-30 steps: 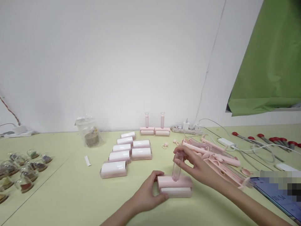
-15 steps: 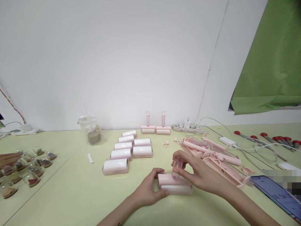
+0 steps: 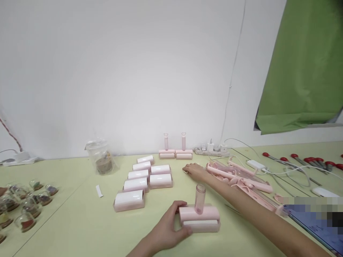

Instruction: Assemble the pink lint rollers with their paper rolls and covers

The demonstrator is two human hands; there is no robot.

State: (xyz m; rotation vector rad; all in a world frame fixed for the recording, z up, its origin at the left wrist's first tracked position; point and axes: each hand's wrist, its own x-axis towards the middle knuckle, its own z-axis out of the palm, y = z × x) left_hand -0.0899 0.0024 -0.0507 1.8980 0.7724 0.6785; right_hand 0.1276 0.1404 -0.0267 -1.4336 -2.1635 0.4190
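A pink lint roller with a white roll stands in front of me, its clear pink hollow handle upright and uncapped. My left hand grips the roller's left end, thumb in front and fingers behind. Farther back, my right hand has its fingers closed over a small heart-ringed cap on the table; most of the cap is hidden. Two lint rollers with heart-topped handles, a left one and a right one, stand by the wall.
Several white rolls in pink covers lie in two rows left of centre. A pile of pink plastic parts, cables, a power strip and a phone are on the right. Glass domes and a plastic bag are leftward.
My right hand has let go of the clear handle, which now stands in the roller, and reached forward to the small cap. My left hand still grips the roller.
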